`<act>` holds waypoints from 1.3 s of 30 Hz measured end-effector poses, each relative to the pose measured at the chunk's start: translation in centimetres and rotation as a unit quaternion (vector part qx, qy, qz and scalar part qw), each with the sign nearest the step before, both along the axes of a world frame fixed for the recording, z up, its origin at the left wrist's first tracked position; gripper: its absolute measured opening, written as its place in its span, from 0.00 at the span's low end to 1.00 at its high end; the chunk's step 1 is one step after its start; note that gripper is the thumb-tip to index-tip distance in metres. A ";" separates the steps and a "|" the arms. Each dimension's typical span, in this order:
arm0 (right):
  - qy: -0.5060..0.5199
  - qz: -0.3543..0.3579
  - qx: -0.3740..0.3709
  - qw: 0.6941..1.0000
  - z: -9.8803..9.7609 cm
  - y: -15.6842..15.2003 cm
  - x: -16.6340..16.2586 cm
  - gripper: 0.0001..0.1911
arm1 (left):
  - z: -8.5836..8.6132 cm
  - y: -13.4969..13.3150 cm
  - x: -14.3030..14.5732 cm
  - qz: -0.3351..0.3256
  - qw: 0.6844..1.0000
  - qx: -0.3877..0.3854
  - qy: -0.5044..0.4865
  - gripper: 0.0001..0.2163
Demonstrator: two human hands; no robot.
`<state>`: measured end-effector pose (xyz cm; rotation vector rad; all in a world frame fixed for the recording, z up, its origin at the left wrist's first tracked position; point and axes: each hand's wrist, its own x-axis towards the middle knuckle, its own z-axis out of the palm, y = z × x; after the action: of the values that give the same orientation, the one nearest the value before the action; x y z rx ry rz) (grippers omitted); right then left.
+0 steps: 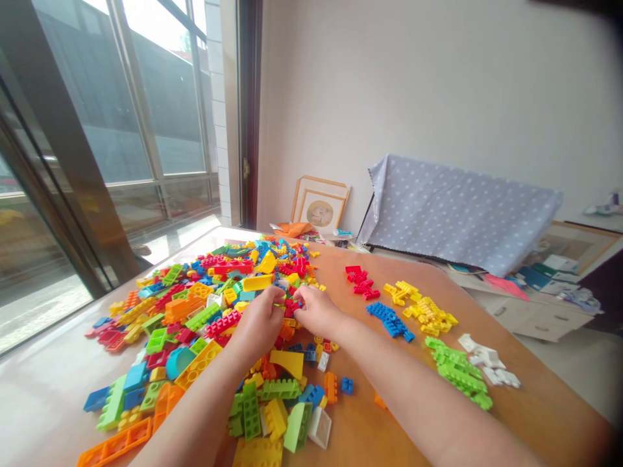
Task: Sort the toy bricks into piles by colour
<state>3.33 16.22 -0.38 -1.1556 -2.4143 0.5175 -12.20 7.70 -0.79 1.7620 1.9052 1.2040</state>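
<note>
A sprawling heap of mixed plastic bricks [204,324] is blocking the frame's left and centre; bare wooden table [535,415] is lying open at lower right, past small sorted colour piles [428,314].

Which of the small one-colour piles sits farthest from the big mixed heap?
The white pile, rightmost, just beyond the green pile. The red pile, yellow pile and blue pile all lie nearer the mixed heap.

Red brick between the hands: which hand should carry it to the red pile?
Right, probably: right hand, on the red brick, is nearer the red pile; left hand is over the mixed heap.
</note>
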 end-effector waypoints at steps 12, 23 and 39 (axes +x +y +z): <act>-0.135 -0.016 0.032 0.990 0.4 -1.3 -2.4 0.13 | 0.0 0.2 0.0 -0.006 1.000 -0.002 0.017 0.12; 0.016 -0.021 -0.045 0.999 0.3 -0.4 -1.5 0.10 | 0.5 -0.3 0.2 -0.006 0.999 -0.020 0.030 0.10; 0.161 -0.188 -0.195 0.949 0.2 8.2 8.8 0.04 | 0.5 -0.6 0.2 -0.028 0.995 -0.057 0.081 0.11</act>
<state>12.12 24.43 -0.19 -1.5125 -1.8013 0.9970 -12.04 7.10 -0.30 1.8881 1.9560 0.9400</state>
